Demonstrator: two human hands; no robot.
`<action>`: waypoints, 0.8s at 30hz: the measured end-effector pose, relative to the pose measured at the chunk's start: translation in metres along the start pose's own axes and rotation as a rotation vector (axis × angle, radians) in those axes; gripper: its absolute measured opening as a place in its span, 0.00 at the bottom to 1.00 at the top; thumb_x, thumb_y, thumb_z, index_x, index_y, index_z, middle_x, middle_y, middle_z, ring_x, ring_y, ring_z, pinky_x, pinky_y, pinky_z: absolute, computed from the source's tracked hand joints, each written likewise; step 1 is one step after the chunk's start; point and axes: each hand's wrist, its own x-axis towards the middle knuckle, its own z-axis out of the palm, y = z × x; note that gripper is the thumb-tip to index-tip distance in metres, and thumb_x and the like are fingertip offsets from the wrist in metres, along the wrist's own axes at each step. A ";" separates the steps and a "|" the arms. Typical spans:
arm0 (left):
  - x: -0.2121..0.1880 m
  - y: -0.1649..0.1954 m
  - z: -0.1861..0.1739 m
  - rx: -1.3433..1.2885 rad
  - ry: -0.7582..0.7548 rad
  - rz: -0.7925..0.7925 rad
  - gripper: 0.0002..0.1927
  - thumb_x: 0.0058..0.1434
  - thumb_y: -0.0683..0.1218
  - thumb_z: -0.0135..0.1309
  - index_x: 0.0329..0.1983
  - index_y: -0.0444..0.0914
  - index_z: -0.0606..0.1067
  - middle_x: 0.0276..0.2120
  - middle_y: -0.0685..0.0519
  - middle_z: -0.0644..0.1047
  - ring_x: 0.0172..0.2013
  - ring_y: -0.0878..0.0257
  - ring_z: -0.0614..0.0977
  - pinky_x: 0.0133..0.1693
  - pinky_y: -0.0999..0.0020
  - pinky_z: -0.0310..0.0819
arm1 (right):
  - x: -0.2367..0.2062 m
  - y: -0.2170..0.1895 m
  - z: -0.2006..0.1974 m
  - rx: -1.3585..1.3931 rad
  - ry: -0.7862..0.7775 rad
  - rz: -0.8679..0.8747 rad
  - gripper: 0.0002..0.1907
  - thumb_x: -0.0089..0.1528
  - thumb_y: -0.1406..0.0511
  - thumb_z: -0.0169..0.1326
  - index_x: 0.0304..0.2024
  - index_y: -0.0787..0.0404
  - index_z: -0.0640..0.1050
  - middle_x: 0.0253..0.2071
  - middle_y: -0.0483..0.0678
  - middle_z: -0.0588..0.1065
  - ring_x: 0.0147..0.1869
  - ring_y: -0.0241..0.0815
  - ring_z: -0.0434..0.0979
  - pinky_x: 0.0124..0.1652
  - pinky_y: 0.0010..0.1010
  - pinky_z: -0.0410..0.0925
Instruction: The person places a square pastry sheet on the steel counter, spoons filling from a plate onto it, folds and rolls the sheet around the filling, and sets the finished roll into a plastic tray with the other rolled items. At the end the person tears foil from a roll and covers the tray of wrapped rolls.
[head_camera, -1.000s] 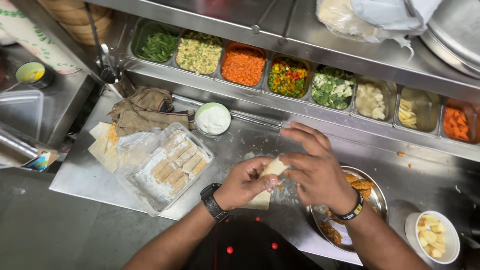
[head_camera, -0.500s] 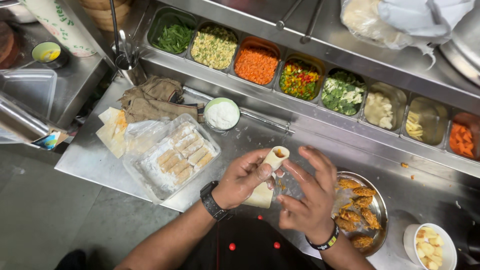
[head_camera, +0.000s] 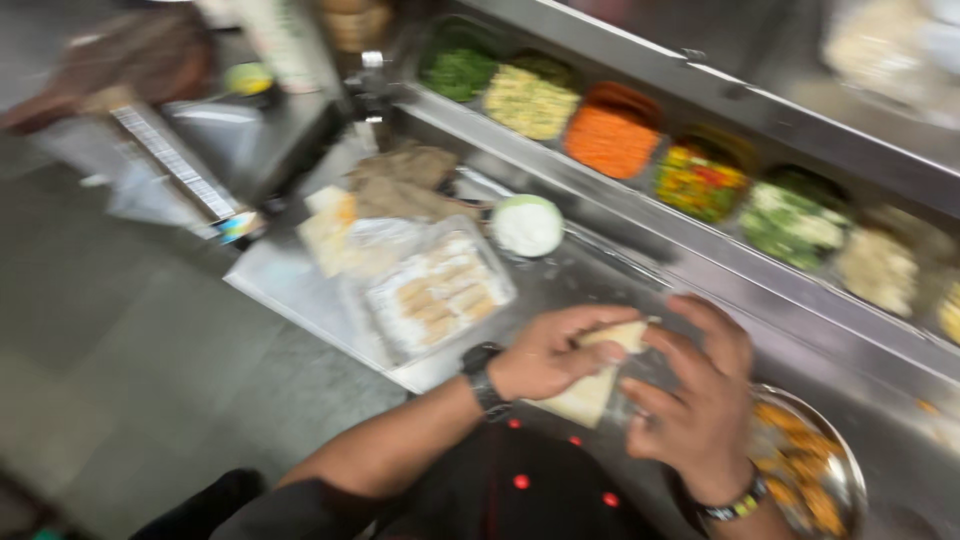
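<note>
Right at the counter's near edge, both hands, left hand (head_camera: 545, 352) and right hand (head_camera: 695, 400), close around a pale wrap (head_camera: 592, 385), the steel bowl (head_camera: 840, 470) just beside.

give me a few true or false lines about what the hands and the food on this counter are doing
1. Both hands hold a pale folded wrap. True: the left hand and right hand close around it from either side.
2. The small white bowl is in the right hand. False: it sits on the steel counter, apart from both hands.
3. A clear tray of pale pieces lies left of the hands. True.
4. The orange filling is in the round metal plate. False: it sits in the row of bins behind the counter; the metal plate holds browned pieces by the right wrist.
5. The left wrist is bare. False: it wears a dark watch.
</note>
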 end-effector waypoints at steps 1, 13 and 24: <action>-0.001 -0.002 0.000 0.018 0.006 0.021 0.25 0.70 0.47 0.56 0.68 0.36 0.70 0.57 0.55 0.76 0.54 0.71 0.76 0.52 0.73 0.75 | -0.001 -0.002 0.003 -0.004 0.006 0.008 0.19 0.36 0.61 0.57 0.31 0.51 0.73 0.48 0.51 0.74 0.62 0.68 0.71 0.53 0.57 0.64; -0.007 -0.015 0.017 -0.391 0.112 -0.092 0.23 0.70 0.46 0.53 0.65 0.36 0.66 0.53 0.53 0.77 0.48 0.66 0.81 0.47 0.68 0.80 | -0.040 0.011 0.042 0.105 0.232 0.183 0.15 0.48 0.69 0.55 0.37 0.58 0.70 0.55 0.56 0.72 0.61 0.61 0.73 0.59 0.48 0.69; -0.005 -0.010 0.024 -0.366 0.120 -0.075 0.22 0.73 0.48 0.53 0.64 0.31 0.69 0.47 0.52 0.78 0.44 0.68 0.78 0.47 0.70 0.75 | -0.045 0.017 0.053 0.252 0.151 0.536 0.14 0.45 0.76 0.49 0.35 0.69 0.74 0.45 0.54 0.78 0.49 0.52 0.81 0.50 0.35 0.73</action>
